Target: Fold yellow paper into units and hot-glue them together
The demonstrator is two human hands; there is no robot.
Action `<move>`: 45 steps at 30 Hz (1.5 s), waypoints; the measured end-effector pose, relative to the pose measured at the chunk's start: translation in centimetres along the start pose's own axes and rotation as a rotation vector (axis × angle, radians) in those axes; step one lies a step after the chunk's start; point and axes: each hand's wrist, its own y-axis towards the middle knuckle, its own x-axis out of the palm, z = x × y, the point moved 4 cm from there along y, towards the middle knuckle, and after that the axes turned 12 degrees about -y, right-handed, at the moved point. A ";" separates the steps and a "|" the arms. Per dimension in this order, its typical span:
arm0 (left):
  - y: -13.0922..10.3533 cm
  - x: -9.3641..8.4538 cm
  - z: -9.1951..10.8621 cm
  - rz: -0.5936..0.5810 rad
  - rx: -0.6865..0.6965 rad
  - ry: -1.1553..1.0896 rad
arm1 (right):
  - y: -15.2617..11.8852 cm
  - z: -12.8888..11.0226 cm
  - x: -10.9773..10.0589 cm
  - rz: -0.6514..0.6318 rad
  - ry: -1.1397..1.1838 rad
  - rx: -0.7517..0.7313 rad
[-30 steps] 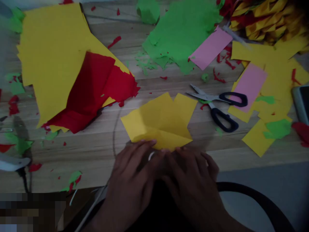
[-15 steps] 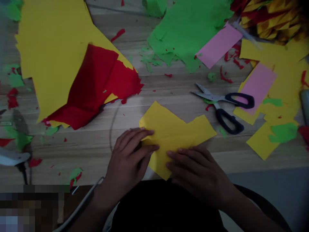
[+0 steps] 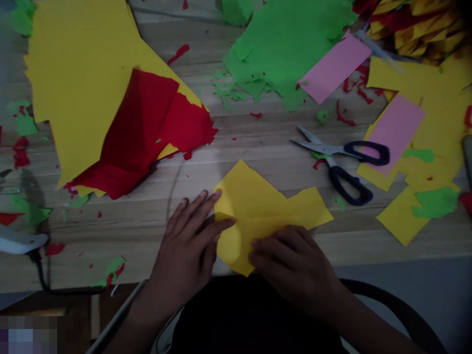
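A cut piece of yellow paper (image 3: pixel 250 196) with a faint crease lies at the table's front edge, its arm pointing right. My left hand (image 3: pixel 191 241) is spread flat at its left side, index finger and thumb touching the paper and the other fingers reaching past its edge. At the lower right edge, my right hand (image 3: pixel 295 260) has its fingers bent together and closed on the paper; the thumb is mostly hidden. Scissors (image 3: pixel 332 152) with dark handles lie part open to the upper right of the paper, apart from both hands.
Large yellow sheets (image 3: pixel 81 73) lie at left with red paper (image 3: pixel 147 123) on top. Green paper (image 3: pixel 287 44), pink strips (image 3: pixel 335 69) and yellow pieces (image 3: pixel 435 118) lie farther back and right. A ruffled yellow-red paper bundle (image 3: pixel 420 24) sits top right. Scraps are scattered about.
My left fingers have spread out and shifted left, uncovering more of the paper's left side. The right fingers have curled in more. The paper has turned slightly.
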 end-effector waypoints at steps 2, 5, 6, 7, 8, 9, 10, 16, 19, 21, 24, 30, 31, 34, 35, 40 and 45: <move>-0.1 -0.3 0.0 0.036 0.011 -0.007 | 0.9 0.3 -0.1 0.031 0.069 0.148; -0.1 -0.6 0.1 0.106 0.032 -0.068 | 2.2 0.6 -0.1 0.092 0.082 0.360; -0.1 -0.6 0.1 0.119 0.031 -0.084 | 2.5 0.6 -0.1 0.110 0.055 0.398; -0.1 -0.6 0.1 0.123 0.028 -0.099 | 2.7 0.5 0.0 0.119 0.024 0.421; -0.1 -0.6 0.1 0.123 0.025 -0.111 | 2.9 0.3 0.0 0.123 -0.004 0.433; -0.2 -0.5 0.1 0.121 0.024 -0.119 | 2.9 0.2 0.1 0.125 -0.027 0.440; -0.2 -0.5 0.0 0.118 0.024 -0.122 | 2.9 0.1 0.1 0.127 -0.042 0.444; -0.2 -0.4 -0.2 0.147 0.041 -0.078 | 3.0 -0.2 0.3 0.099 -0.097 0.436; -0.2 -0.2 0.1 0.161 0.030 -0.077 | 3.2 -0.3 0.4 0.086 -0.156 0.446; -0.6 0.2 0.5 0.169 0.009 -0.068 | 3.3 -0.3 0.6 0.084 -0.176 0.455; -2.1 1.3 1.6 0.203 0.012 -0.035 | 3.4 -0.3 0.7 0.095 -0.180 0.456; -5.2 3.7 2.9 0.151 0.023 0.087 | 3.3 -0.4 0.7 0.100 -0.187 0.451; -5.4 3.8 3.0 0.147 0.018 0.097 | 3.3 -0.4 0.7 0.101 -0.190 0.450; -5.4 4.0 3.2 0.165 -0.013 0.118 | 3.3 -0.4 0.7 0.104 -0.196 0.448; -5.4 4.0 3.2 0.175 -0.022 0.125 | 3.3 -0.4 0.7 0.103 -0.196 0.449; -5.5 4.1 3.0 0.193 -0.053 0.144 | 3.4 -0.4 0.7 0.099 -0.193 0.451; -6.7 3.9 2.0 0.186 -0.094 0.129 | 3.4 -0.4 0.7 0.102 -0.182 0.456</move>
